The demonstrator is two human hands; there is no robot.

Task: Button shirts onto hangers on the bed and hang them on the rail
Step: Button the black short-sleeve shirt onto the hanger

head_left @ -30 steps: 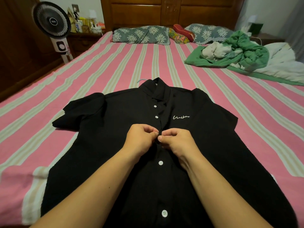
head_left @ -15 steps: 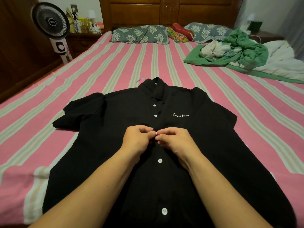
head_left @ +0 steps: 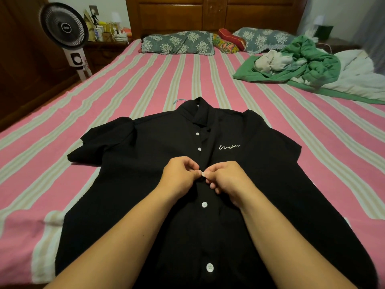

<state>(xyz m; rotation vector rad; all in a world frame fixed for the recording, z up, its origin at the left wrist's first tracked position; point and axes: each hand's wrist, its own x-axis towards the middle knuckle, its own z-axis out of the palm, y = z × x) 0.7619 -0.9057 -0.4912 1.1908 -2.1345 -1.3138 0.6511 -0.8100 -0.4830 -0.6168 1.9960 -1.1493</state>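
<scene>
Shirt: a black short-sleeved shirt (head_left: 177,215) is seen in the head view, laid face up on the near part of the bed, collar pointed toward the headboard, white script embroidered on one side of the chest.
Hanger: only a light blue hook (head_left: 178,100) is seen, poking out just beyond the collar; the rest is hidden inside the shirt.
Buttons: two white buttons (head_left: 199,148) are seen fastened below the collar, and two more (head_left: 204,204) lower down the placket, nearer the camera.
Left hand: the left hand (head_left: 180,176) is held over the placket at chest height, its fingers (head_left: 192,164) curled and pinched on the shirt's front edge.
Right hand: the right hand (head_left: 228,176) is set directly opposite, almost touching the left, its fingers (head_left: 212,185) curled and pinched together on a small white button (head_left: 203,174) at the placket.
Bed: a pink sheet with pale stripes (head_left: 145,84) is spread over the bed, backed by a dark wooden headboard (head_left: 208,13).
Pillows: two grey floral pillows (head_left: 177,43) are laid against the headboard, a red patterned cushion (head_left: 229,41) between them.
Clothes pile: a crumpled heap of green and white cloth (head_left: 302,61) is left on the far right of the bed, well apart from the shirt.
Fan: a standing fan (head_left: 64,28) is placed beside the bed at the far left.
</scene>
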